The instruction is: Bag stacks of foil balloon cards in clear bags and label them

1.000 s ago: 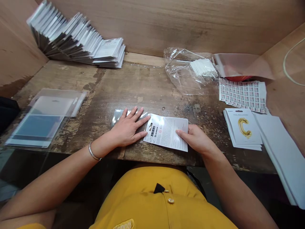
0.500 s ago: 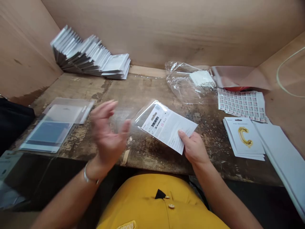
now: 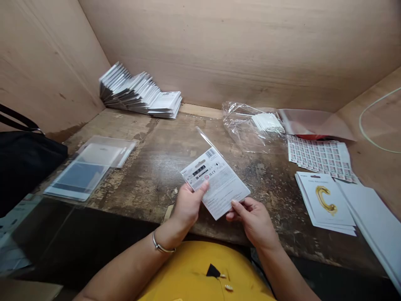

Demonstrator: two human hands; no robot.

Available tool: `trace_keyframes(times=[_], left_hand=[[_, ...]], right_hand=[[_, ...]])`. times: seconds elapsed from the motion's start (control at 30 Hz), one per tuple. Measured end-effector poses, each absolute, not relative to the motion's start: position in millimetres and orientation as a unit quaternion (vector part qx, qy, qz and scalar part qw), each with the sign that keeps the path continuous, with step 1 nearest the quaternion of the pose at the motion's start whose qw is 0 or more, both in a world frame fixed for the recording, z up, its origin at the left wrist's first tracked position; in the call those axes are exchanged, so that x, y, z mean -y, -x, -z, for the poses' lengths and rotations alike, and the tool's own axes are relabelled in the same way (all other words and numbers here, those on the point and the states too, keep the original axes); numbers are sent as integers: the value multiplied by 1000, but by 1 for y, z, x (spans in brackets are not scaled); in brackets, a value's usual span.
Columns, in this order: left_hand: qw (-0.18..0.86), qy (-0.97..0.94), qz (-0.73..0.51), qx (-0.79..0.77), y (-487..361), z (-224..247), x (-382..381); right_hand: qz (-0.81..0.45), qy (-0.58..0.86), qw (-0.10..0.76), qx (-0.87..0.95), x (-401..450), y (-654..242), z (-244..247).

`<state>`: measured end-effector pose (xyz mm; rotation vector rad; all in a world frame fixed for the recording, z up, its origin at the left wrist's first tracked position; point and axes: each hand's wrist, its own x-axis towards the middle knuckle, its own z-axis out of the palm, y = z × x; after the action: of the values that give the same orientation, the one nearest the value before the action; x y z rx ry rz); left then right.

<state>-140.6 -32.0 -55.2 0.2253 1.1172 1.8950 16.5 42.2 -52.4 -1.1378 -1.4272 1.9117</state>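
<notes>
A white printed balloon card [image 3: 219, 179] in a clear plastic sleeve is tilted above the table, its barcode and small print facing me. My left hand [image 3: 188, 205] grips its left edge, thumb on the printed face. At the lower right corner my right hand [image 3: 253, 219] pinches it between thumb and fingers. The sleeve's clear flap [image 3: 205, 137] sticks up past the card's far edge. To the right lies a short pile of balloon cards [image 3: 326, 198], the top one showing a gold letter C.
Packed cards [image 3: 131, 90] lean in rows at the back left. Clear sleeves [image 3: 90, 167] lie at left near a black bag [image 3: 28, 163]. A crinkled plastic bag [image 3: 241, 129], sticker sheets [image 3: 319, 154] and white sheets [image 3: 369, 213] are at right. Wooden walls [image 3: 219, 50] enclose the table.
My left hand has come in from the left, where it was open, and now grips the card. The card has turned and come lower in view. My right hand keeps its hold.
</notes>
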Motion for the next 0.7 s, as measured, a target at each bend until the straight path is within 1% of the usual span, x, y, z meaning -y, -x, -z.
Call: trace_keyframes(times=[0.1,0.23,0.3,0.47,0.53,0.6,0.67,0.7], left_hand=[[453,-127,-753,-460,140,55,32],[392,-48,-804,-445,164,44,25],[398,-37,-804,-440,169,41,22],[407,-39,-795,-449,146,48,27],[410,-49,-788,-457,141,52,32],[420,-77,-774,-467,144,56,36],[429,-101,-762,-474,153,59,39],[433,-107,-757,-477,157,61,40]], right_hand=[[-689,427,280,515,-38,-7,48],[-699,429,241,519,-31,-2,41],[-704,430,234,515,-28,1,41],[-690,424,267,523,-25,20,44],[-685,422,252,538,-26,21,43],[-674,408,204,581,-30,12,40],[-617,399,165,658,-37,-3,35],[-567,405,174,696,-42,-12,31]])
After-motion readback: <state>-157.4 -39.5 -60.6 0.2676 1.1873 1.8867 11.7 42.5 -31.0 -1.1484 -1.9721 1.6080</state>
